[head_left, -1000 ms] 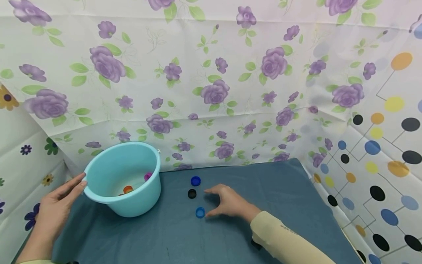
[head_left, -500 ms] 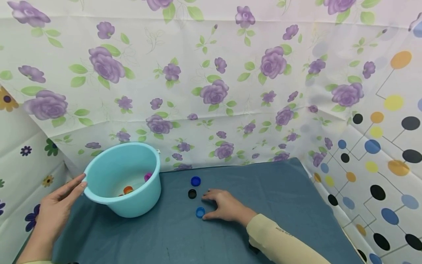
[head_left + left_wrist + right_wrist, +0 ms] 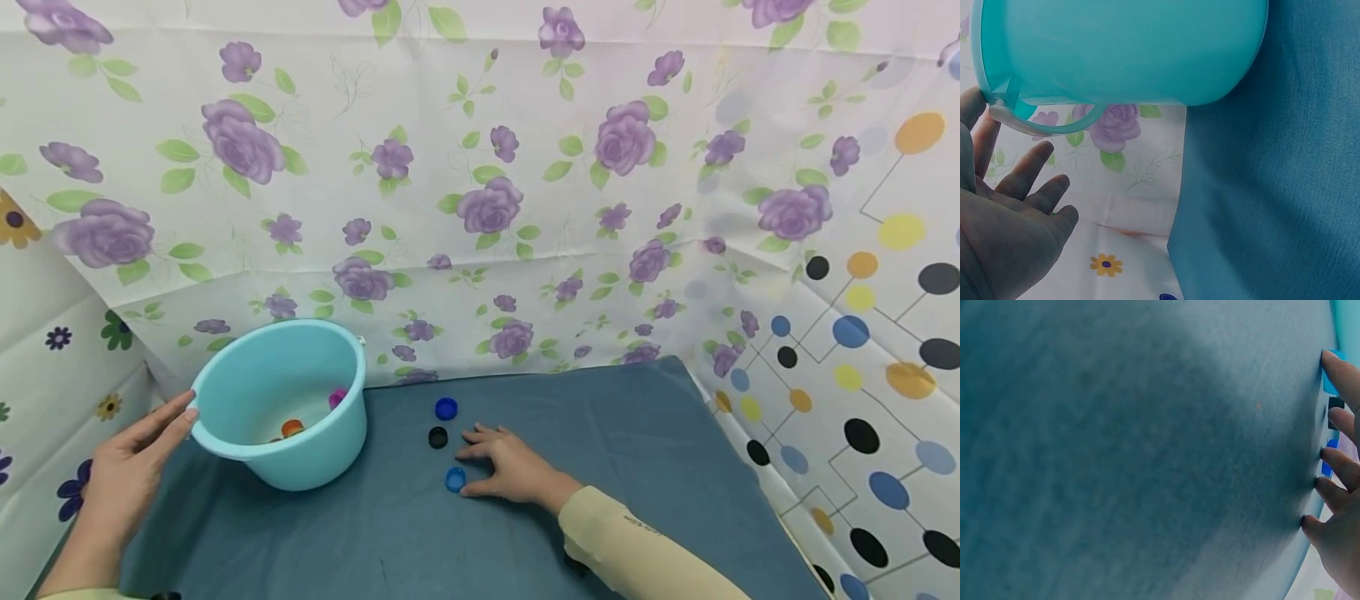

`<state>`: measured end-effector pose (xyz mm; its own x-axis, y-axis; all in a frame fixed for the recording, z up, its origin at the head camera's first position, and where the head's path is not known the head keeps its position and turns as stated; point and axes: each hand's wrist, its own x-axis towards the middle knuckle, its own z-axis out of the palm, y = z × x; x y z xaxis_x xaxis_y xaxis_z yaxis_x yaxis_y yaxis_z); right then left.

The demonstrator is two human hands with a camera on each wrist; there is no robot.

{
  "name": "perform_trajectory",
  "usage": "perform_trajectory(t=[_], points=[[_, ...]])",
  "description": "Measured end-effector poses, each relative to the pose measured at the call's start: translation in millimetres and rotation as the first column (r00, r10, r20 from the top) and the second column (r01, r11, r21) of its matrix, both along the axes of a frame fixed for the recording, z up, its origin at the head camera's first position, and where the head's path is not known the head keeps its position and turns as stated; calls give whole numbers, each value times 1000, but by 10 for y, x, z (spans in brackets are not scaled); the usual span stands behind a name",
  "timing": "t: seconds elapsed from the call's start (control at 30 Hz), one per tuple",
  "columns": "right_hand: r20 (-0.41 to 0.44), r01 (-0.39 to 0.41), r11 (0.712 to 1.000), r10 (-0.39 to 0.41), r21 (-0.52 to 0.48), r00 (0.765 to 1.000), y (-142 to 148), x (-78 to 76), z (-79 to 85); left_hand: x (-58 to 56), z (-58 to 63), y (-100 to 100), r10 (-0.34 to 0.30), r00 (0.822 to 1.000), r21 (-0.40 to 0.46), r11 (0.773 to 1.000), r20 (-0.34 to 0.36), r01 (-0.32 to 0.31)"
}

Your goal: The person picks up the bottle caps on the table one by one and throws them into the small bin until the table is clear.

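Observation:
At the left, a light blue plastic bucket (image 3: pixel 318 454) stands on the cloth, and my left hand (image 3: pixel 123 475) pinches its rim between thumb and forefinger. The other left fingers (image 3: pixel 1029 172) spread loosely beside the bucket's handle (image 3: pixel 1054 129). Three bottle caps lie in a loose column: a dark blue one (image 3: pixel 446 408), a black one (image 3: pixel 438 437) and a lighter blue one (image 3: pixel 455 480). My right hand (image 3: pixel 517 468) rests low just right of them, fingers spread. Its thumb tip is at the lighter blue cap's edge; whether it touches, I cannot tell.
Inside the bucket lie an orange piece (image 3: pixel 292 427) and a magenta piece (image 3: pixel 337 400), partly hidden by the rim. A blue-grey cloth (image 3: pixel 637 450) covers the table. Flowered sheeting (image 3: pixel 450 167) rises behind, and dotted sheeting (image 3: pixel 847 408) stands at the right.
My right hand has shifted slightly left and lowered toward the caps, its thumb coming up to the lighter blue cap. The left hand and bucket have stayed put.

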<state>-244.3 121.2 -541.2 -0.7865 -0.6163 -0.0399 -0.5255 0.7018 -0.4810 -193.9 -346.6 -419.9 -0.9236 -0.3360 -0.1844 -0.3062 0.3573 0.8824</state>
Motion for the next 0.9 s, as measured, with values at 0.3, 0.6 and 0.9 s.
perform_trajectory(t=[0.3,0.6,0.9], points=[[-11,-27,999,26,-31,1000,-29,-5,-57,2,-3,2,11,1000,-6,1000,-4,-11],[-16,-33,999,32,-43,999,-38,21,-51,4,-18,2,12,1000,-22,1000,-19,-12],[-17,-24,999,23,-44,1000,-30,19,-59,-5,-15,-6,4,1000,-17,1000,-12,-4]])
